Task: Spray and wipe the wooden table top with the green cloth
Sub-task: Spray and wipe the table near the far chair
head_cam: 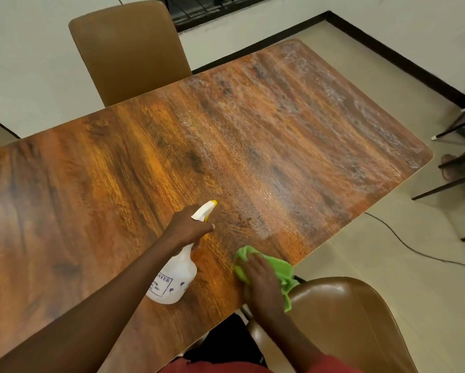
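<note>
Cloth (279,267) sits at the near edge of the table (91,170), with one corner trailing off the edge toward the near chair (347,319). Risk 1: a stroke pulled toward the body could drag it off the top, as the overhang has nothing under it. Risk 2: it's bunched, not spread, so the contact patch is small. Strokes would likely streak or skip strips of the wet film (306,125) across the far and right part of the top. Risk 3: the left part looks dry, so wiping without more spray there probably leaves that side uncleaned. Risk 4: droplets reach the right-hand edge, and pushing outward could send liquid onto the floor (387,265), where a cable (403,243) lies. Right hand (263,284) lies palm-down on top of the cloth, fingers fairly straight, pressing it to the wood. Cloth shows ahead of the fingertips and to the hand's right. Can't tell if the fingertips pinch a fold. Left hand (189,227) grips the bottle (174,281) at the neck, nozzle toward the wet area. The bottle body is just left of the cloth, so a leftward sweep could knock it.
</note>
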### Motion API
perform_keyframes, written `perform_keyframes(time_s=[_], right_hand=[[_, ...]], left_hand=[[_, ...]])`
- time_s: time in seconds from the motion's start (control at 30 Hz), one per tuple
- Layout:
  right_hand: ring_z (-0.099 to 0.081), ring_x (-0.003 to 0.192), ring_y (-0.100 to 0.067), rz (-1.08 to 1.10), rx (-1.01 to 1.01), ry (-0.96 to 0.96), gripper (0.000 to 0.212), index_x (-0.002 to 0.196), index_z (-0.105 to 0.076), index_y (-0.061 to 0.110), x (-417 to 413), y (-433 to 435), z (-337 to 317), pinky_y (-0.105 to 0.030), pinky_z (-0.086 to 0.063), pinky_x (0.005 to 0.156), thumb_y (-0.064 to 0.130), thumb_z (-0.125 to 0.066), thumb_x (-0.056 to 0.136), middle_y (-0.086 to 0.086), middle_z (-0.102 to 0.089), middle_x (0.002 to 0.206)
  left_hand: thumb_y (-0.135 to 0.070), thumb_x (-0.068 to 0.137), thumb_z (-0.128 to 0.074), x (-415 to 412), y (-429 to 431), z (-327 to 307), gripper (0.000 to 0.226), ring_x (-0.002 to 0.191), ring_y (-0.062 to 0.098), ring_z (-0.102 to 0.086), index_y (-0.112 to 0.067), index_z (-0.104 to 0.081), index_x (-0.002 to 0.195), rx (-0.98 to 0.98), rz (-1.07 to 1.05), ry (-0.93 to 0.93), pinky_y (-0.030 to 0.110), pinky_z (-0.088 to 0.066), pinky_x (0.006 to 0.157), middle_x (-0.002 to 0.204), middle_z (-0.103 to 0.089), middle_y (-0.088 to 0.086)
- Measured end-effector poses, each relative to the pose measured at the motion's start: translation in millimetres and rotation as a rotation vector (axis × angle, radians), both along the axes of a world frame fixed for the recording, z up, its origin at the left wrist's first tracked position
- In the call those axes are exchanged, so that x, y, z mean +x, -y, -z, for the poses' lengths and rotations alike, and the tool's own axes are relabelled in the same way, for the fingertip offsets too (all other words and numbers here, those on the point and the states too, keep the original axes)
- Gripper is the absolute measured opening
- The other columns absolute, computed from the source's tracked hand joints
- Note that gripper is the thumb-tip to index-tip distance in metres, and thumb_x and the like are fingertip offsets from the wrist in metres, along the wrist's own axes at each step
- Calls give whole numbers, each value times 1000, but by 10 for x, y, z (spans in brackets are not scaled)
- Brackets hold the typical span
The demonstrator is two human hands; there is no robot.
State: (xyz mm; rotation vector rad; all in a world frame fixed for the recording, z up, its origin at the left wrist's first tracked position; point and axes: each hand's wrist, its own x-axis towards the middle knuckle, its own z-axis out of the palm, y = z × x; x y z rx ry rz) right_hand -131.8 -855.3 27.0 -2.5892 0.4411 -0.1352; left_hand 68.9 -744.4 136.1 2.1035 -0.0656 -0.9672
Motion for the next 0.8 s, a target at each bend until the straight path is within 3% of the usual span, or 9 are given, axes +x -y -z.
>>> perform_keyframes(time_s=[0.13,0.23,0.3,0.43,0.5,0.57,0.63,0.7,0.8], right_hand=[[-57,117,-21,-261,-34,50,38,118,-67,23,-6,-143,-13,-38,-52,91,28,-53,82,1,-63,125],[-54,120,-27,-10,16,-2,42,121,-64,25,157,241,-41,-48,-47,93,18,-71,80,-3,-59,131],[-44,129,-29,175,41,-53,44,128,-59,24,232,560,-65,-48,-37,101,14,-63,86,-2,-51,139],[-40,131,-30,302,60,-51,40,127,-61,18,359,667,-136,-45,-36,102,18,-59,87,-5,-51,139],[-45,128,-30,198,82,-66,42,123,-64,18,363,322,-136,-48,-39,103,17,-57,82,-6,-55,135],[-56,118,-29,-18,66,-19,48,114,-69,18,253,2,-104,-49,-50,93,12,-60,67,-5,-63,125],[-58,114,-29,-57,64,40,52,113,-70,18,216,72,-74,-44,-47,96,4,-64,63,-6,-64,124],[-52,121,-30,199,144,15,51,122,-64,20,295,362,-88,-39,-37,99,0,-63,75,-9,-57,133],[-51,120,-31,394,158,-10,49,129,-59,20,522,746,-142,-39,-42,96,4,-61,83,-12,-53,135]], left_hand=[[-16,82,-71,-13,52,-25,34,49,28,-53,-20,-58,113,-8,25,5,32,-46,52,101,-64,17],[-17,83,-70,23,110,-28,45,48,27,-54,-26,-54,125,-14,35,-1,30,-46,50,99,-63,12],[-18,83,-69,5,125,-13,53,47,25,-54,-25,-51,133,-3,55,-8,28,-46,48,99,-62,11],[-18,83,-69,-21,131,-17,57,51,27,-54,-24,-49,137,-4,40,-19,29,-47,48,103,-61,10],[-17,83,-69,-14,127,-12,56,49,27,-53,-25,-50,135,-1,34,-20,28,-47,48,101,-61,9],[-17,83,-69,-13,130,-25,50,48,27,-53,-24,-52,130,-4,29,-23,29,-47,48,99,-62,11],[-16,83,-69,16,145,-44,38,49,28,-53,-22,-55,118,-18,13,-13,31,-46,51,98,-63,16],[-17,82,-71,61,155,-62,34,51,27,-53,-23,-55,112,-23,-4,1,31,-46,52,98,-64,17],[-16,80,-72,128,113,-37,39,48,21,-53,-18,-59,117,-28,-46,4,28,-44,50,99,-66,17]])
